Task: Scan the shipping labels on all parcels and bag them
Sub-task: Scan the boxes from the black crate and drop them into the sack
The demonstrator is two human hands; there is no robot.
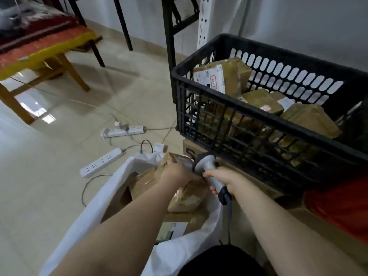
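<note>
— while your right hand point(224, 181) was clenched round the scanner point(208, 167) handle, where was the parcel point(175, 157)?
— in your left hand point(175, 173). you gripped the taped brown parcel from above, over the open white bag point(111, 188), touching bagged parcels point(187, 198) below it. black crate point(229, 97) to your right sat on a cardboard box point(189, 149) and held more labelled parcels point(211, 78). two power strips point(123, 132) lay on the floor point(49, 156).
</note>
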